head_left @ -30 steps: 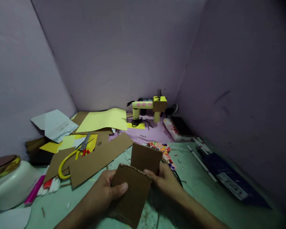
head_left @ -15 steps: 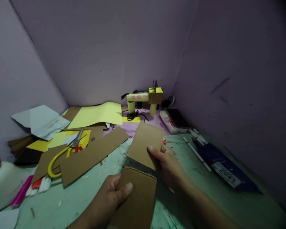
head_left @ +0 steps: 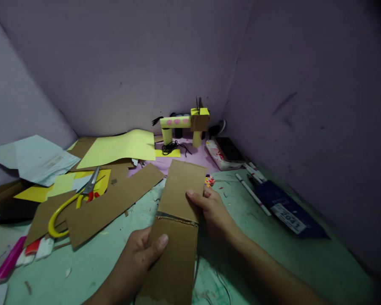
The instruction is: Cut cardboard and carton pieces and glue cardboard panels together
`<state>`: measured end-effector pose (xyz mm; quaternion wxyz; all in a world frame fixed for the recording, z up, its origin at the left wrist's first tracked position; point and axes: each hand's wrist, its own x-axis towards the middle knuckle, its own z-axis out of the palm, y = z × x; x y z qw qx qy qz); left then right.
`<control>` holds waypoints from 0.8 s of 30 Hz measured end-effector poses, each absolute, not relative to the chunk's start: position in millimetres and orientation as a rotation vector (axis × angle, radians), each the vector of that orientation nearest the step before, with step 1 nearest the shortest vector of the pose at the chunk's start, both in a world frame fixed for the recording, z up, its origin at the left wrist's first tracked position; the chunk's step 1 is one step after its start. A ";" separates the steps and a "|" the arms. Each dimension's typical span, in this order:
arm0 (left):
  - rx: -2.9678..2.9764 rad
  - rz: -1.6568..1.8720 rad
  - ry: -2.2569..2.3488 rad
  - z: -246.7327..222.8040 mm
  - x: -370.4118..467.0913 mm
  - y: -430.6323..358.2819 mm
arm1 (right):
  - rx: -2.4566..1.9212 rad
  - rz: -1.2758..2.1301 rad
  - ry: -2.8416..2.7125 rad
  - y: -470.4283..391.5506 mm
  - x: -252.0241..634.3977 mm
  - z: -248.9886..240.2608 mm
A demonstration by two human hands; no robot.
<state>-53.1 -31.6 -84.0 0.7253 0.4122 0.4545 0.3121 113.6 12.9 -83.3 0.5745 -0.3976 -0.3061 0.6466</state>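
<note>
My left hand grips a brown cardboard piece by its left edge, thumb on top. A rough strip runs along that piece's upper edge. My right hand pinches a lighter cardboard piece at its right side, with the thumb on its face. The two pieces lie nearly end to end, with a narrow dark gap between them at the left. Whether their edges touch at the right, I cannot tell.
Yellow-handled scissors lie on cardboard scraps at left, near a yellow sheet. A yellow and brown animal figure stands at the back. A phone, white sticks and a blue packet lie right.
The lighter cardboard piece has come down close to the upper edge of the lower one, and the gap has narrowed. The whole view has shifted, so the surroundings appear further left.
</note>
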 end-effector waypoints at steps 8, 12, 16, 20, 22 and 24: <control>0.918 0.666 1.013 -85.5 -50.9 -30.3 | -0.922 1.543 -0.715 12.7 113.6 -79.4; 0.950 0.570 0.982 -83.4 -57.2 -23.7 | -0.972 1.453 -0.579 17.9 120.9 -80.6; 1.085 0.359 0.974 -67.5 -86.0 -9.9 | -1.035 1.405 -0.445 12.2 133.1 -79.0; 1.061 0.354 1.273 -38.0 -119.9 1.7 | -1.084 1.392 -0.249 -13.1 141.7 -68.6; 0.943 0.506 1.396 -27.5 -131.8 5.5 | -1.092 1.383 -0.207 -29.5 149.0 -65.7; 0.825 0.602 1.464 -24.3 -140.7 8.7 | -1.129 1.399 -0.312 -46.9 162.0 -69.1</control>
